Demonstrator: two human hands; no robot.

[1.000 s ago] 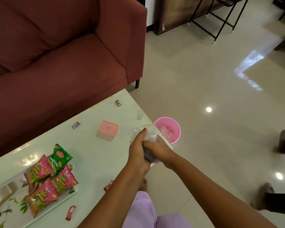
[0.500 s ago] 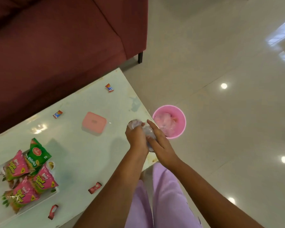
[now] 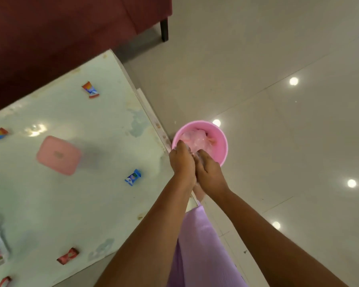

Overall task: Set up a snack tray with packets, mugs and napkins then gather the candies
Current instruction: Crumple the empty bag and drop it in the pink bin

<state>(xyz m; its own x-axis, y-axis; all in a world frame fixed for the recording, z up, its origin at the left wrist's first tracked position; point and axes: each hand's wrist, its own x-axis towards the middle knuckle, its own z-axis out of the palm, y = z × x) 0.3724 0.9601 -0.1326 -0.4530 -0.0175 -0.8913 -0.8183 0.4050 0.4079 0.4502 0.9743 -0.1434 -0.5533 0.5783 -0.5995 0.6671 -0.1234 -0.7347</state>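
Head view. Glossy beige floor tiles (image 3: 278, 59), maroon sofa (image 3: 60, 27), pale green table (image 3: 71, 204). Item: pink bin (image 3: 222, 141) on the floor, beside the table's corner. Item: your left hand (image 3: 182, 164) and right hand (image 3: 208, 175), pressed together over the bin's near rim, fingers closed on crumpled clear plastic (image 3: 192, 153). Item: wrapped candies scattered on the table, blue candy (image 3: 133, 177) nearest your hands, red candy (image 3: 67, 255) near the front edge. Item: pink lidded box (image 3: 58, 155) mid-table.

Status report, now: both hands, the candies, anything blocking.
Left hand and right hand pressed together on crumpled clear plastic over pink bin. Five candies, e.g. blue one, loose on table. Nothing blocking.
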